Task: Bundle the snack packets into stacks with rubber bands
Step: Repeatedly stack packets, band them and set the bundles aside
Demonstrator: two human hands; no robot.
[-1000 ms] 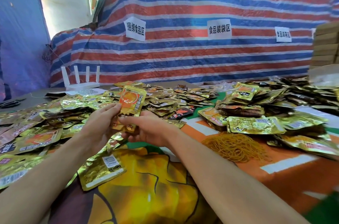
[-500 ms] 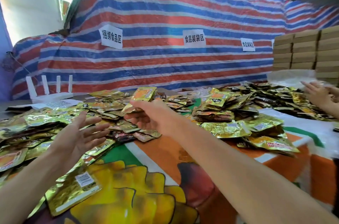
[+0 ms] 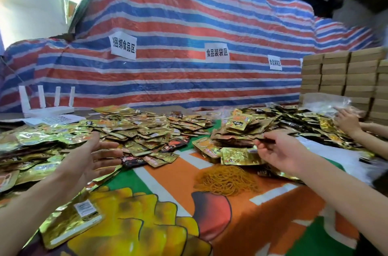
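makeshift food-packing workroom. striped tarp [image 3: 189, 25] hangs as far wall, with paper zone signs [image 3: 123, 47] taped on. desk [image 3: 210, 224] heaped with gold snack packets [image 3: 147, 130]; rubber bands [image 3: 227, 180] piled near; flat brown cartons [image 3: 344, 75] stacked far right.

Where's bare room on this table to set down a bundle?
Bare cloth lies near you, between the loose gold packet and the rubber bands, and up the orange strip between left heap and right heap. Farther back is crowded.

Three paper signs [image 3: 123, 45], one router [image 3: 48, 109], one rubber-band heap [image 3: 227, 180], packets [image 3: 147, 130] beyond counting.
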